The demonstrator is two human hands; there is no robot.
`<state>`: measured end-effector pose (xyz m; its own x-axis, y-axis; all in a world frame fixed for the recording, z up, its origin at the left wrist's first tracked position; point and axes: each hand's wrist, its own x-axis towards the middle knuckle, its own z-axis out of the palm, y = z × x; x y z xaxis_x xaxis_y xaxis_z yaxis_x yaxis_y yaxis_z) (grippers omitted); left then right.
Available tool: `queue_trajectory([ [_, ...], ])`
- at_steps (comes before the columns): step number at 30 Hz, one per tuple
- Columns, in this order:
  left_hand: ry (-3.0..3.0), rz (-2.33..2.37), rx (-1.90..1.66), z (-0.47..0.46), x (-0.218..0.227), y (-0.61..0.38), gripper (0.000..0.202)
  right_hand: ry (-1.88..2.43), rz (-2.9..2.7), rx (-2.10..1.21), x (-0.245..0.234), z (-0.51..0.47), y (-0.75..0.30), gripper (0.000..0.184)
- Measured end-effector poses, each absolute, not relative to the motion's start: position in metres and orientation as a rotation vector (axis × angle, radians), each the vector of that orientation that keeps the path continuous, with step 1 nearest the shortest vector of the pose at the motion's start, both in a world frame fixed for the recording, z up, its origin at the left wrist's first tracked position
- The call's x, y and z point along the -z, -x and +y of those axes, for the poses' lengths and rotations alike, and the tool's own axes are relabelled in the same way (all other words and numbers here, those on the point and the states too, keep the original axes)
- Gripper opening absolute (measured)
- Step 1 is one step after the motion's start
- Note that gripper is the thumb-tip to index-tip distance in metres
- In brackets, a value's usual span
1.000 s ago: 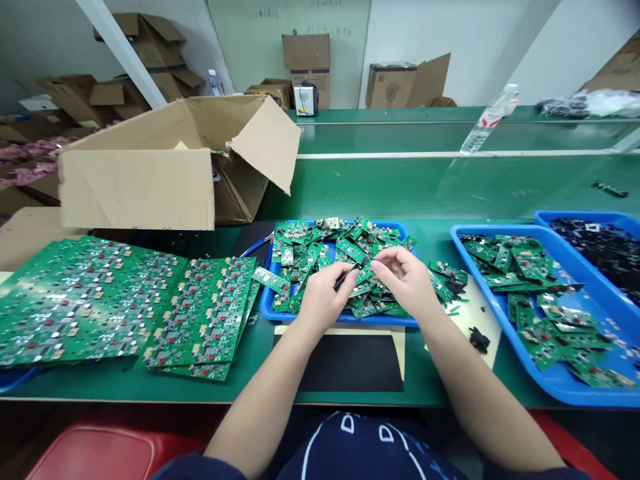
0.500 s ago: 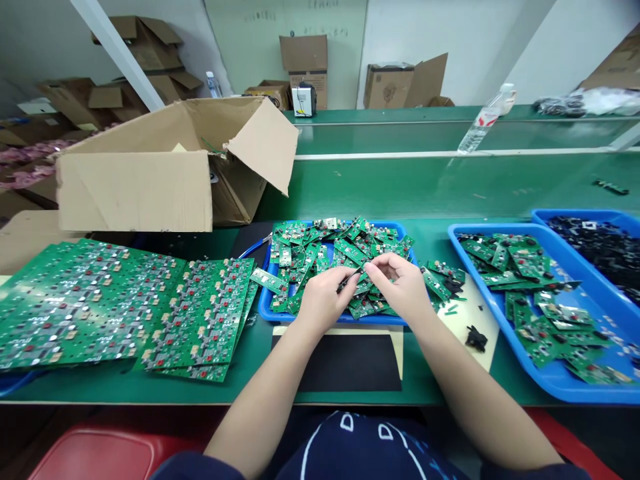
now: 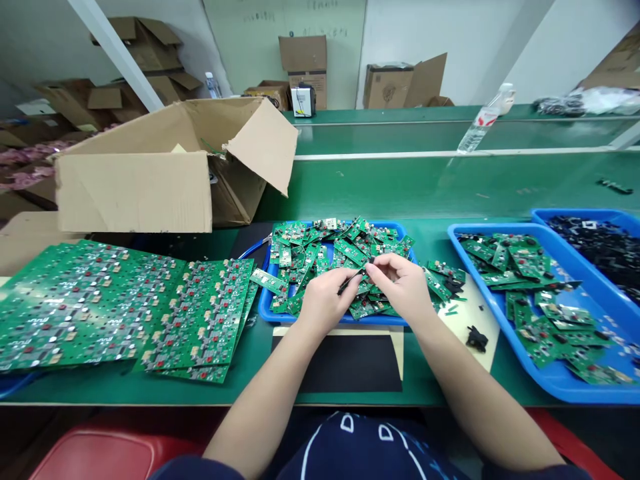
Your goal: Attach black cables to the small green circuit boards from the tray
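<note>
Over the near part of a blue tray [image 3: 330, 319] heaped with small green circuit boards [image 3: 350, 251], my two hands meet. My left hand [image 3: 325, 297] is closed on a small circuit board [image 3: 353, 280], seen nearly edge-on as a thin dark strip. The thumb and fingers of my right hand [image 3: 400, 283] pinch a small black part [image 3: 371, 261] at the board's far right end. My fingertips hide most of both pieces. Beside my right hand, a few black parts [image 3: 477, 339] lie on a cream sheet [image 3: 463, 327].
Large uncut board panels [image 3: 90, 300] are stacked at the left, before an open cardboard box [image 3: 135, 190]. On the right, one blue tray [image 3: 555, 383] holds more boards; another behind it holds many black parts [image 3: 600, 250]. A black sheet [image 3: 350, 363] lies in front of me.
Both hands stay almost in place, still together over the tray. The black part at my right fingertips shows a little more clearly above the board.
</note>
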<state>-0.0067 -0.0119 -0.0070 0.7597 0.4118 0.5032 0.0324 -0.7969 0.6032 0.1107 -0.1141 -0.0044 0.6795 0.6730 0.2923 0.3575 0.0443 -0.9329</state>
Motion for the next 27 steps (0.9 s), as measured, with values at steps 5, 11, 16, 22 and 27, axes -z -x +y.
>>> queue_trajectory([
  [5, -2.428, 0.316, -0.817, -0.01, 0.01, 0.007, 0.022, 1.565, -0.885, -0.247, 0.001, -0.115, -0.111, 0.018],
  [11, -2.499, 0.372, -0.792, -0.009, 0.011, 0.006, 0.024, 1.563, -0.896, -0.271, 0.005, -0.113, -0.108, 0.021],
  [16, -2.564, 0.398, -0.816, -0.01, 0.015, 0.006, 0.024, 1.572, -0.849, -0.327, 0.012, -0.11, -0.107, 0.025],
  [22, -2.562, 0.391, -0.884, -0.01, 0.017, 0.006, 0.033, 1.472, -0.827, -0.502, 0.01, -0.111, -0.111, 0.032],
  [27, -2.484, 0.419, -0.925, -0.008, 0.01, 0.007, 0.04, 1.322, -0.815, -0.688, -0.002, -0.115, -0.112, 0.047],
])
